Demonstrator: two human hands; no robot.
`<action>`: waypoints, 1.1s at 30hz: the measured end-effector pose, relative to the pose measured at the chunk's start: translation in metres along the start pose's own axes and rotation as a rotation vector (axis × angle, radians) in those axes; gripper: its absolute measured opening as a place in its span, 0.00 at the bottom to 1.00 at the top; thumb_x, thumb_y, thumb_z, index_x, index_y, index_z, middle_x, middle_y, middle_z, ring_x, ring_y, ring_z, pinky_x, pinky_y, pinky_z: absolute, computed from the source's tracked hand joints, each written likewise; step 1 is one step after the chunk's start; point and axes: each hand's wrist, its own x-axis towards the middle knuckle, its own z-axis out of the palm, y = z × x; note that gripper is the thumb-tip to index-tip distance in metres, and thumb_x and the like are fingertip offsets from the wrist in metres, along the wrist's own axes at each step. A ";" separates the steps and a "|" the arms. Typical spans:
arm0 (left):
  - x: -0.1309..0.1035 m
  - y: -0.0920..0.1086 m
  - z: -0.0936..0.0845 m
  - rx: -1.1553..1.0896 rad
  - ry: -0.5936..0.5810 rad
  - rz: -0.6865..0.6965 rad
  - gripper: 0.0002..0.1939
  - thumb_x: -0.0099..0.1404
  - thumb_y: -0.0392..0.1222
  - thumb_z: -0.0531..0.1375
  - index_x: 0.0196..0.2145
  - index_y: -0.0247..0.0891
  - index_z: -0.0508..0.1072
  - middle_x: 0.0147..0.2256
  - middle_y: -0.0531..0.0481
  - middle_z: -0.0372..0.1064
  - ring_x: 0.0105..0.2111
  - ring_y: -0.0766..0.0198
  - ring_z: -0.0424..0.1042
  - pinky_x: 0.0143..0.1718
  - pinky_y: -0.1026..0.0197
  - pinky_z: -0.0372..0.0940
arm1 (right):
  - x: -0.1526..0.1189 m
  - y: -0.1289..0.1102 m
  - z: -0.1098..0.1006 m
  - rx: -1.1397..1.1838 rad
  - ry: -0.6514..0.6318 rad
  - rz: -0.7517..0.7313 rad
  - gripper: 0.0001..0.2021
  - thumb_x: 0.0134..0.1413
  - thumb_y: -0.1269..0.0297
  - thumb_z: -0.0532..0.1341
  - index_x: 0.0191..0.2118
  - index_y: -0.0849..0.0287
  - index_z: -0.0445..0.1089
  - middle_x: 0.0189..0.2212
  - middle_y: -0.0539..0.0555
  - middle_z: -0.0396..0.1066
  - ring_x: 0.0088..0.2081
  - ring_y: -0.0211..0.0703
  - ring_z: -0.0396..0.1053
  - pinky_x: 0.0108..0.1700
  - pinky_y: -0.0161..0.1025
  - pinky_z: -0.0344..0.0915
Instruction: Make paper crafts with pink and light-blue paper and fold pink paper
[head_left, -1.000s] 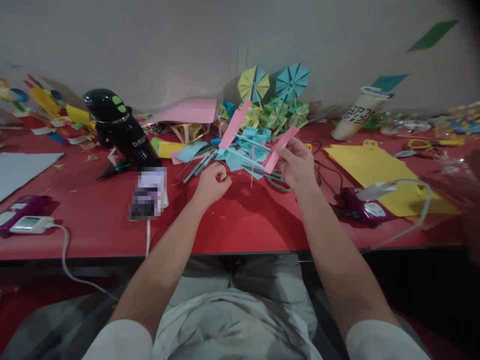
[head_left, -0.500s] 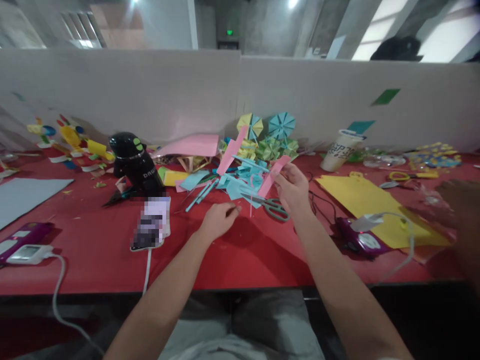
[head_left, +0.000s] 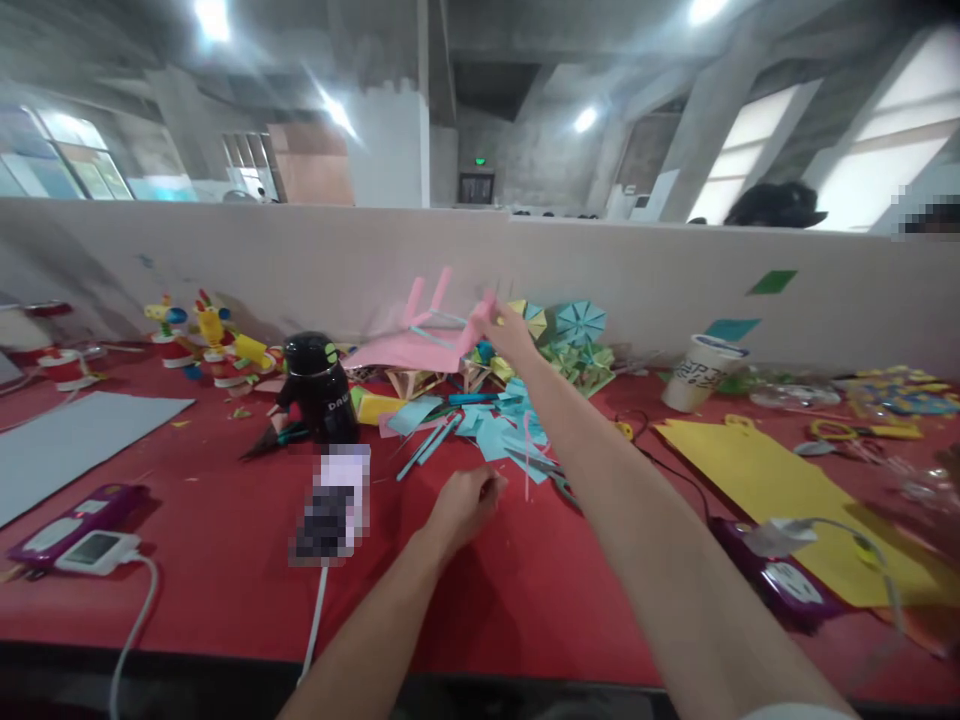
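Note:
My right hand (head_left: pixel 511 335) reaches to the back of the table and is closed on a pink paper model (head_left: pixel 480 315). Thin light-blue paper rods join the held part to upright pink strips (head_left: pixel 415 300) on its left. The model is over a curved pink paper sheet (head_left: pixel 409 352); whether it rests on it I cannot tell. My left hand (head_left: pixel 463 505) lies low on the table with fingers curled and nothing visible in them. Behind it are blue paper scraps (head_left: pixel 491 437) and rolled blue sticks (head_left: pixel 431 445). Scissors (head_left: pixel 566 490) are partly hidden by my right forearm.
A black bottle (head_left: pixel 319 390) and a phone on a cable (head_left: pixel 337 510) stand and lie left. Paper umbrellas (head_left: pixel 580 322) lean near the white partition (head_left: pixel 300 260). To the right are a paper cup (head_left: pixel 701 375), yellow sheets (head_left: pixel 750 480) and a purple power strip (head_left: pixel 787 580).
My right hand has carried the pink paper model from above the blue scraps back and left to the pink sheet. My left hand stays low on the table. The view has tilted up.

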 end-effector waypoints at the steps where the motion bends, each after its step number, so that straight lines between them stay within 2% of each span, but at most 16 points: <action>1: 0.001 -0.001 0.000 -0.035 0.008 0.006 0.11 0.67 0.41 0.53 0.30 0.38 0.72 0.26 0.50 0.70 0.26 0.65 0.68 0.30 0.64 0.56 | -0.001 0.000 0.006 -0.056 -0.008 0.072 0.32 0.48 0.42 0.64 0.51 0.65 0.69 0.48 0.67 0.72 0.51 0.59 0.69 0.54 0.54 0.66; 3: 0.003 -0.003 0.001 -0.091 0.034 0.020 0.09 0.66 0.38 0.54 0.35 0.37 0.73 0.29 0.49 0.72 0.27 0.65 0.69 0.31 0.64 0.59 | -0.010 0.000 0.013 -0.093 0.020 0.149 0.32 0.49 0.47 0.65 0.54 0.66 0.68 0.54 0.70 0.68 0.55 0.60 0.67 0.57 0.54 0.64; 5: 0.006 -0.004 0.003 -0.147 0.066 0.014 0.08 0.66 0.37 0.54 0.38 0.36 0.73 0.30 0.49 0.73 0.26 0.66 0.69 0.32 0.63 0.62 | -0.029 0.000 0.012 -0.079 0.039 0.125 0.27 0.53 0.53 0.63 0.54 0.65 0.68 0.55 0.69 0.68 0.54 0.56 0.69 0.56 0.51 0.65; 8: 0.013 -0.004 0.006 -0.349 0.168 -0.101 0.08 0.64 0.38 0.58 0.41 0.35 0.72 0.36 0.45 0.73 0.31 0.64 0.72 0.35 0.61 0.67 | -0.073 0.001 0.000 -0.039 -0.074 0.042 0.16 0.53 0.60 0.61 0.46 0.62 0.72 0.47 0.63 0.74 0.42 0.49 0.74 0.49 0.47 0.69; 10: 0.017 -0.001 0.006 -0.559 0.232 -0.225 0.08 0.63 0.36 0.60 0.41 0.34 0.70 0.41 0.42 0.72 0.33 0.64 0.73 0.34 0.61 0.69 | -0.110 0.001 -0.010 0.026 -0.149 -0.001 0.13 0.56 0.59 0.59 0.42 0.60 0.73 0.40 0.59 0.76 0.38 0.46 0.74 0.44 0.44 0.71; 11: 0.018 0.001 0.005 -0.661 0.247 -0.288 0.08 0.62 0.35 0.60 0.41 0.34 0.69 0.42 0.42 0.72 0.33 0.64 0.73 0.34 0.60 0.70 | -0.129 0.001 -0.015 0.045 -0.183 -0.017 0.12 0.56 0.58 0.60 0.41 0.59 0.73 0.39 0.58 0.76 0.39 0.45 0.73 0.44 0.43 0.71; 14: 0.020 0.007 -0.001 -0.931 0.245 -0.356 0.09 0.62 0.33 0.60 0.41 0.35 0.69 0.43 0.44 0.72 0.36 0.65 0.75 0.42 0.57 0.72 | -0.178 0.004 -0.030 0.101 -0.289 0.002 0.13 0.56 0.56 0.61 0.44 0.57 0.73 0.43 0.59 0.75 0.41 0.45 0.73 0.41 0.42 0.71; 17: 0.019 0.011 -0.008 -1.134 0.184 -0.418 0.09 0.62 0.31 0.61 0.41 0.35 0.69 0.44 0.44 0.73 0.40 0.63 0.76 0.46 0.56 0.70 | -0.207 0.008 -0.041 0.128 -0.362 -0.038 0.17 0.53 0.55 0.66 0.47 0.54 0.73 0.47 0.58 0.73 0.47 0.47 0.72 0.45 0.45 0.70; 20: 0.017 0.013 -0.013 -1.238 0.073 -0.452 0.13 0.62 0.30 0.60 0.45 0.36 0.68 0.43 0.43 0.75 0.39 0.62 0.77 0.42 0.59 0.69 | -0.218 0.007 -0.044 0.086 -0.373 -0.065 0.17 0.51 0.56 0.68 0.46 0.53 0.74 0.45 0.57 0.74 0.47 0.48 0.71 0.50 0.48 0.67; 23: 0.014 0.015 -0.015 -1.288 0.001 -0.452 0.16 0.62 0.29 0.59 0.48 0.35 0.67 0.41 0.44 0.75 0.38 0.63 0.77 0.35 0.64 0.67 | -0.221 0.001 -0.039 0.048 -0.351 -0.048 0.13 0.50 0.59 0.69 0.42 0.54 0.75 0.39 0.56 0.75 0.42 0.47 0.71 0.48 0.47 0.66; 25: 0.013 0.016 -0.015 -1.297 -0.026 -0.452 0.18 0.62 0.29 0.59 0.50 0.34 0.67 0.39 0.44 0.75 0.37 0.63 0.77 0.33 0.64 0.66 | -0.223 -0.003 -0.035 0.020 -0.328 -0.047 0.11 0.48 0.61 0.70 0.39 0.55 0.75 0.38 0.55 0.74 0.41 0.47 0.70 0.48 0.47 0.65; 31: 0.013 0.013 -0.011 -1.267 -0.083 -0.415 0.21 0.60 0.27 0.59 0.51 0.35 0.68 0.38 0.46 0.75 0.36 0.63 0.77 0.46 0.56 0.68 | -0.224 0.004 -0.031 0.047 -0.374 -0.025 0.04 0.54 0.66 0.65 0.36 0.56 0.76 0.36 0.55 0.74 0.38 0.44 0.70 0.44 0.42 0.65; 33: 0.013 0.012 -0.012 -1.260 -0.102 -0.414 0.21 0.60 0.27 0.60 0.51 0.35 0.69 0.38 0.46 0.75 0.37 0.63 0.77 0.51 0.53 0.67 | -0.223 0.007 -0.032 0.042 -0.376 -0.016 0.05 0.57 0.66 0.61 0.34 0.56 0.76 0.36 0.55 0.76 0.39 0.44 0.70 0.44 0.42 0.65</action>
